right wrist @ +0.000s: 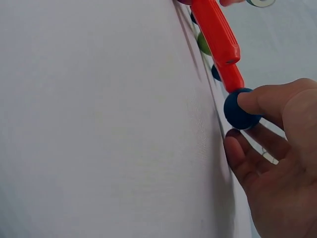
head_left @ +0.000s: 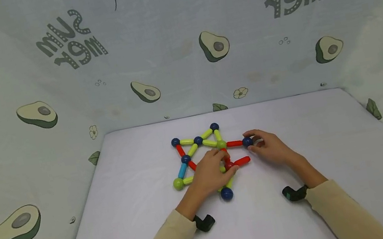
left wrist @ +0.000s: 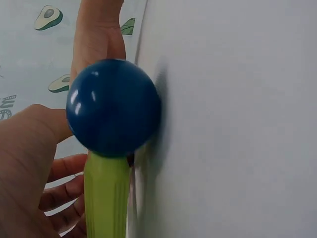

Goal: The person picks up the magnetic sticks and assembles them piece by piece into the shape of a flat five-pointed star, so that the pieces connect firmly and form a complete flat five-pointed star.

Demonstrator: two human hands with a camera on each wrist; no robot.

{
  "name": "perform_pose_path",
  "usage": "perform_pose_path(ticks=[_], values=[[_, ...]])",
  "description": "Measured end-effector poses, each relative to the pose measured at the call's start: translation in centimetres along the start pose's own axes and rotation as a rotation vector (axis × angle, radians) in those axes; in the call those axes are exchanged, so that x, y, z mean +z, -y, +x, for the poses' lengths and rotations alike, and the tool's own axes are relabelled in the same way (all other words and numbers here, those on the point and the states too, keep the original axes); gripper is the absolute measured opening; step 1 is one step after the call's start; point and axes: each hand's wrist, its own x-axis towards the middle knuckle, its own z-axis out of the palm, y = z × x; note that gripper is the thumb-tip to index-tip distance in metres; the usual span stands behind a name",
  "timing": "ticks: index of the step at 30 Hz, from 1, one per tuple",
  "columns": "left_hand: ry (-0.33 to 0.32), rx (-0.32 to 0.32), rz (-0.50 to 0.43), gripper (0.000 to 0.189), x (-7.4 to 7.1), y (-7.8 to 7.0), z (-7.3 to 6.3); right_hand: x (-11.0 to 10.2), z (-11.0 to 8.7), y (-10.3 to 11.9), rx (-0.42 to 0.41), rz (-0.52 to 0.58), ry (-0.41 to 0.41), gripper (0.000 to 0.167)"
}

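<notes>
A flat frame of magnetic building sticks and balls lies on the table, its lime sticks [head_left: 186, 141] joined by dark blue balls [head_left: 198, 141]. My right hand [head_left: 271, 147] pinches a blue ball [right wrist: 238, 110] between thumb and fingers. That ball sits at the end of a red stick [head_left: 234, 144], which meets a green ball [head_left: 221, 144]. My left hand [head_left: 210, 174] reaches over the frame, thumb and fingers around a red ball [head_left: 229, 166]. Another red stick [head_left: 242, 161] points right from it, its outer end free. The left palm hides part of the frame.
A second green ball [head_left: 178, 183] forms the frame's left corner, below a light blue stick [head_left: 182, 170]. Nearest the front is another blue ball [left wrist: 114, 108] on a lime stick. The white table [head_left: 149, 229] ends at a patterned cloth [head_left: 172, 54] behind.
</notes>
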Motion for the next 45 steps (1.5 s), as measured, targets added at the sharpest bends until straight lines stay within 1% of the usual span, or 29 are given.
perform_pose_path(ticks=[3,6,8,10,15,20,25,31,35,37,40,43,45], values=[[-0.007,-0.002,0.022,0.04,0.3,-1.0,0.7,0.1,-0.1,0.1,-0.006,-0.007,0.007,0.046],[-0.006,-0.034,0.033,0.038,0.8,-1.8,1.3,0.2,-0.2,0.1,-0.004,-0.007,0.01,0.045],[-0.009,-0.055,0.038,0.034,1.2,-2.2,1.5,0.2,-0.2,0.1,-0.009,0.0,0.013,0.044],[-0.01,-0.073,0.036,0.029,1.6,-2.4,1.7,0.2,-0.2,0.1,-0.009,0.01,0.016,0.043],[-0.046,-0.079,-0.005,0.023,2.1,-2.4,1.8,0.5,-0.3,0.2,-0.01,0.023,0.02,0.042],[-0.081,-0.094,-0.047,0.023,2.1,-2.2,1.9,0.5,-0.3,0.4,-0.013,0.024,0.022,0.041],[-0.102,-0.095,-0.057,0.024,2.1,-2.0,1.9,0.6,-0.5,0.5,-0.009,0.019,0.027,0.04],[-0.111,-0.092,-0.063,0.026,2.1,-1.7,1.8,0.9,-0.8,0.8,-0.025,0.006,0.026,0.038],[-0.095,-0.09,-0.07,0.032,1.9,-1.4,1.7,0.8,-0.8,0.9,-0.039,-0.002,0.02,0.038],[-0.081,-0.098,-0.061,0.035,1.6,-1.1,1.4,0.6,-0.8,0.8,-0.042,-0.003,0.022,0.038],[-0.08,-0.12,-0.034,0.039,0.8,-0.5,0.9,0.2,-0.7,0.4,-0.034,-0.013,0.017,0.037],[-0.106,-0.13,-0.042,0.037,-0.3,0.4,0.2,-0.5,-0.5,-0.3,-0.024,-0.031,0.002,0.037],[-0.128,-0.12,-0.063,0.034,-0.9,1.2,-0.3,-1.0,-0.3,-0.8,-0.016,-0.048,-0.003,0.037]])
